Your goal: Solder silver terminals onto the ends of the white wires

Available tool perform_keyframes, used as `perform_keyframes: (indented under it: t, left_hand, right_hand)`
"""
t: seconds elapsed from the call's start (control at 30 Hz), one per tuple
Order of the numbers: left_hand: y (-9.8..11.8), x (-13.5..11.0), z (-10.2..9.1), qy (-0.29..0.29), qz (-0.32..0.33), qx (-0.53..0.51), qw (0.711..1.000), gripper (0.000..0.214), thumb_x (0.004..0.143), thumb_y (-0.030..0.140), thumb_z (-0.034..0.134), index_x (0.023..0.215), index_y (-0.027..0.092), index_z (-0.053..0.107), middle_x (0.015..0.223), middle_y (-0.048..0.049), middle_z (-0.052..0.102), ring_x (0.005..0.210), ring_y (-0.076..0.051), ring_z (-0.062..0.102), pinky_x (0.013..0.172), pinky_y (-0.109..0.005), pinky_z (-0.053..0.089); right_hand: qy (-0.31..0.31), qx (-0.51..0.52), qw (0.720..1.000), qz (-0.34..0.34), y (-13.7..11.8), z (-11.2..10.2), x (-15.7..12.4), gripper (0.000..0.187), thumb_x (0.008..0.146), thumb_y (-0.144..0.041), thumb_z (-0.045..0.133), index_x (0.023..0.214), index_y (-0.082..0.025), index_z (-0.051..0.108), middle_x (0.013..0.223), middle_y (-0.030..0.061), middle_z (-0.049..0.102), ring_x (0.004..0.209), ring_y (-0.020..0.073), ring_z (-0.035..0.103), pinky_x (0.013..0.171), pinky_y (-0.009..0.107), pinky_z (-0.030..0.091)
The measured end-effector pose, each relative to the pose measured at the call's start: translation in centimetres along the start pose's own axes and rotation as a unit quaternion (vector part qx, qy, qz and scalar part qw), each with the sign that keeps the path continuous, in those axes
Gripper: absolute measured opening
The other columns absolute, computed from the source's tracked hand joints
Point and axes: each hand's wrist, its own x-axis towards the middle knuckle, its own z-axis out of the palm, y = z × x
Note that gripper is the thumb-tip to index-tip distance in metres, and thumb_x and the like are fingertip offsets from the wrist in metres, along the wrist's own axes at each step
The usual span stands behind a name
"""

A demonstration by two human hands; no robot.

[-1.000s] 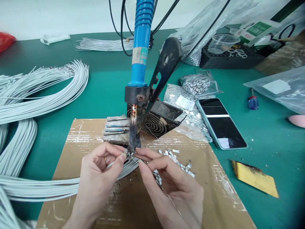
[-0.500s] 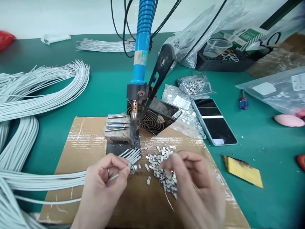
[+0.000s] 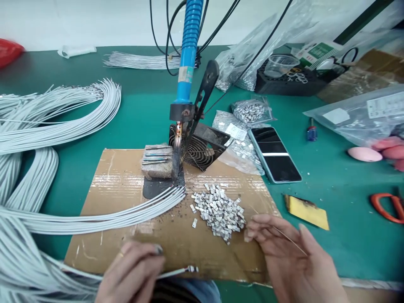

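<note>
My left hand (image 3: 132, 273) is at the near edge of the cardboard sheet (image 3: 120, 189), its fingers pinched on a white wire (image 3: 176, 271) that has a small metal piece at its tip. My right hand (image 3: 293, 261) rests at the cardboard's near right corner with a thin strand of solder wire (image 3: 285, 236) between its fingers. Just left of its fingertips lies a pile of small metal pieces (image 3: 219, 210). A blue-handled soldering iron (image 3: 186, 80) hangs tip-down in a stand over the far side of the cardboard. Several white wire ends (image 3: 160, 202) fan out below the iron.
Big bundles of white wires (image 3: 47, 122) cover the green table on the left. A small fan (image 3: 198, 149) sits behind the iron. A phone (image 3: 273, 153), bags of parts (image 3: 251, 111), a yellow sponge (image 3: 306, 210), a screwdriver (image 3: 311, 132) and orange-handled scissors (image 3: 386, 206) lie to the right.
Both hands have drawn back from the iron tip towards me. The left hand has pulled one wire with its metal end to the cardboard's near edge; the right hand passed over the metal pieces.
</note>
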Motion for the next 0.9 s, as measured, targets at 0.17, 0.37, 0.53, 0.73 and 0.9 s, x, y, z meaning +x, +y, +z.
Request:
perform_keyframes:
  t: [0.17, 0.37, 0.53, 0.73, 0.9]
  left_hand:
    - [-2.6, 2.2, -2.0, 0.027, 0.057, 0.183, 0.981, 0.030, 0.094, -0.005, 0.064, 0.120, 0.008, 0.064, 0.110, -0.0122, 0.060, 0.101, -0.022, 0.058, 0.097, -0.034, 0.044]
    - [-3.1, 3.7, -2.1, -0.012, 0.075, 0.257, 0.964, 0.016, 0.098, -0.001, 0.057, 0.109, 0.011, 0.061, 0.098, -0.0090, 0.059, 0.090, -0.024, 0.055, 0.088, -0.039, 0.045]
    - [-2.8, 3.5, -3.3, -0.051, 0.046, 0.262, 0.963, 0.012, 0.101, 0.009, 0.052, 0.103, 0.019, 0.058, 0.095, -0.0058, 0.061, 0.086, -0.024, 0.059, 0.086, -0.039, 0.047]
    - [-0.9, 3.6, -4.8, -0.160, -0.097, 0.076, 0.979, 0.013, 0.100, 0.020, 0.053, 0.111, 0.027, 0.057, 0.097, -0.0021, 0.072, 0.085, -0.020, 0.071, 0.074, -0.026, 0.055]
    - [3.0, 6.3, -3.1, -0.317, -0.211, -0.111, 0.918, 0.017, 0.088, 0.023, 0.069, 0.104, 0.030, 0.071, 0.076, 0.0049, 0.073, 0.064, -0.016, 0.065, 0.065, -0.022, 0.052]
  right_hand:
    - [-0.071, -0.074, 0.992, -0.078, 0.1, 1.0, -0.8, 0.052, 0.088, -0.066, 0.068, 0.071, -0.019, 0.084, 0.066, 0.0069, 0.077, 0.060, 0.0165, 0.070, 0.061, 0.020, 0.060]
    - [-0.160, -0.324, 0.903, -0.230, 1.1, 2.3, -2.3, 0.028, 0.101, -0.036, 0.062, 0.086, -0.021, 0.081, 0.076, 0.0038, 0.077, 0.065, 0.0165, 0.071, 0.060, 0.023, 0.058]
    - [-0.166, -0.398, 0.831, -0.351, 2.8, 3.7, -2.6, 0.005, 0.093, -0.021, 0.072, 0.096, -0.021, 0.076, 0.081, 0.0034, 0.072, 0.069, 0.0187, 0.064, 0.065, 0.030, 0.054]
    - [-0.173, -0.404, 0.814, -0.381, 4.0, 4.4, -2.6, 0.011, 0.093, -0.015, 0.069, 0.085, -0.021, 0.069, 0.075, 0.0010, 0.068, 0.071, 0.0184, 0.058, 0.070, 0.032, 0.052]
    - [-0.167, -0.382, 0.843, -0.341, 3.3, 4.4, -3.8, 0.010, 0.096, -0.017, 0.065, 0.092, -0.022, 0.073, 0.073, 0.0004, 0.070, 0.060, 0.0148, 0.063, 0.058, 0.025, 0.056]
